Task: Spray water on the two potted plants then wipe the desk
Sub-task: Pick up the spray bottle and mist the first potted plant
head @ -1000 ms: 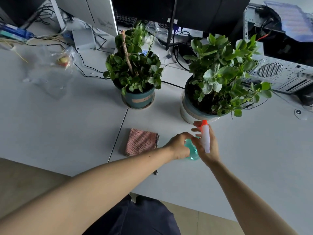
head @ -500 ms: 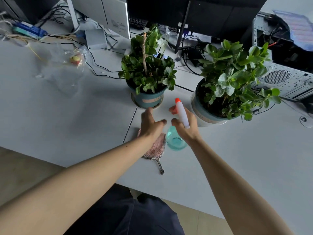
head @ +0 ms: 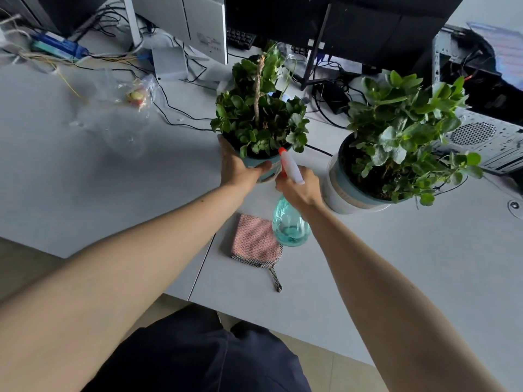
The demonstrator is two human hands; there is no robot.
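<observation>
The white counter carries everything. Right of the smaller potted plant stands the larger potted plant; nearer the person lies the pink cloth. The left hand wraps the small pot, likely steadying it. The right hand grips the spray bottle, nozzle aimed at its leaves.

Both bare forearms are reaching forward. The left hand is cupping the small teal plant pot, fingers wrapping its front. The right hand is gripping the translucent teal spray bottle by its neck.
</observation>
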